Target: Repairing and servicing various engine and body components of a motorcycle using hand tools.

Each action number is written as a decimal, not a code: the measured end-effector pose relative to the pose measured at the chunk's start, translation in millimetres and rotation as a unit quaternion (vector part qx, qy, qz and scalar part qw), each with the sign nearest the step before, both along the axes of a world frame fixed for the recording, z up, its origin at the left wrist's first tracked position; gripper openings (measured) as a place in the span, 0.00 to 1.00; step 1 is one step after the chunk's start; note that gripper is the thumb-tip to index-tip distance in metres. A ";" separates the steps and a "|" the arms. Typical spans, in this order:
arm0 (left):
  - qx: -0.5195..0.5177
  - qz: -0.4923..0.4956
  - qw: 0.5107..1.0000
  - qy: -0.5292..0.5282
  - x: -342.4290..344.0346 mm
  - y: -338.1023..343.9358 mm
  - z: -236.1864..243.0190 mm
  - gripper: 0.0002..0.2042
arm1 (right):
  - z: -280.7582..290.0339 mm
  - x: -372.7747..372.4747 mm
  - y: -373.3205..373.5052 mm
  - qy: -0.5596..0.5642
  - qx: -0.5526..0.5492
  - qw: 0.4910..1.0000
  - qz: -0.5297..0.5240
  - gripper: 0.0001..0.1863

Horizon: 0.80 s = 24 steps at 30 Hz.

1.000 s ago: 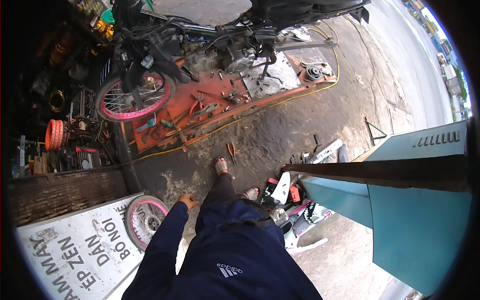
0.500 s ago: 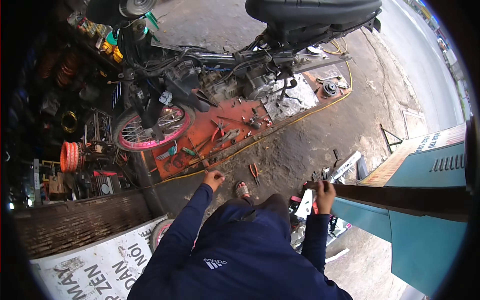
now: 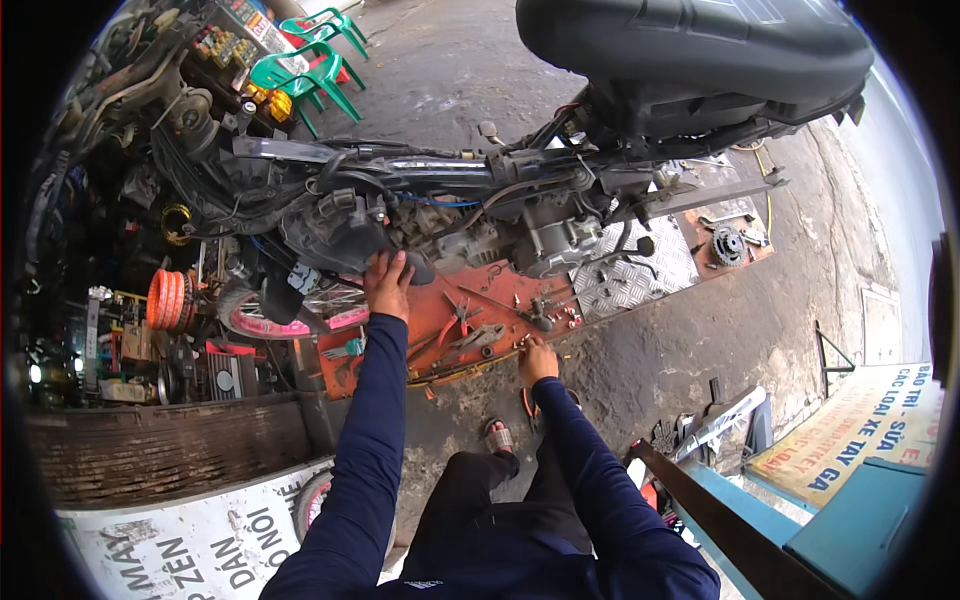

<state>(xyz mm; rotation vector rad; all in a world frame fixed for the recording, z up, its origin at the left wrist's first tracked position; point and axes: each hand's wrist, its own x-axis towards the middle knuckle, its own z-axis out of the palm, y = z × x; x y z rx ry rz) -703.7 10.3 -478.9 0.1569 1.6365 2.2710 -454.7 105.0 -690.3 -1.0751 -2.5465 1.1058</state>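
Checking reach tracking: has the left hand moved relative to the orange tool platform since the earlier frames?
Yes. The left hand has gone forward, from short of the orange tool platform to across its far edge, and now rests on the motorcycle's engine area.

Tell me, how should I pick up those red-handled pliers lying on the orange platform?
Grab the red-handled pliers by the two red handles, probably coming straight down from above. They lie flat on the orange platform, handles slightly spread and free, while other tools crowd close beside them. The right hand is nearest; the left hand rests on the motorcycle's engine.
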 end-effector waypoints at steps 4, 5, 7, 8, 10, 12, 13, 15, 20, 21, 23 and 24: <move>0.082 0.042 0.995 0.029 -7.9 14.0 -9.7 0.14 | -49.8 -39.8 38.4 -0.096 0.155 0.977 0.115 0.15; 0.094 0.050 0.994 0.036 -11.9 22.0 -17.5 0.14 | -68.3 -48.0 54.3 -0.116 0.219 0.962 0.116 0.15; 0.128 0.053 0.986 0.092 -25.1 29.6 -38.0 0.10 | -103.6 -55.0 67.9 -0.116 0.225 0.958 0.132 0.15; 0.162 0.053 0.975 0.140 -29.9 33.7 -47.3 0.08 | -114.7 -55.1 72.7 -0.093 0.266 0.950 0.134 0.15; 0.177 0.052 0.962 0.201 -46.0 28.6 -52.9 0.09 | -129.0 -57.0 76.6 -0.031 0.324 0.933 0.153 0.16; 0.192 0.046 0.947 0.253 -55.1 32.8 -55.9 0.09 | -142.3 -54.2 82.3 0.025 0.354 0.920 0.164 0.17; 0.167 0.057 0.945 0.274 -55.7 33.5 -48.3 0.11 | -137.9 -56.9 85.1 0.032 0.363 0.916 0.167 0.17; 0.141 0.075 0.939 0.303 -57.9 29.1 -41.7 0.12 | -122.7 -58.5 79.2 0.019 0.385 0.902 0.193 0.16; 0.172 0.092 0.909 0.368 -57.5 42.0 -36.2 0.15 | -86.5 -22.0 81.2 0.101 0.212 0.961 0.150 0.11; 0.181 0.092 0.905 0.374 -52.9 44.6 -34.7 0.15 | -84.3 -8.4 78.0 0.123 0.149 0.972 0.136 0.10; 0.221 0.071 0.899 0.372 -45.8 46.6 -32.7 0.17 | -73.2 7.6 57.2 0.192 0.109 0.966 0.136 0.09; 0.224 0.073 0.895 0.378 -48.4 46.7 -33.4 0.17 | -67.3 12.2 51.3 0.178 -0.006 0.971 0.161 0.08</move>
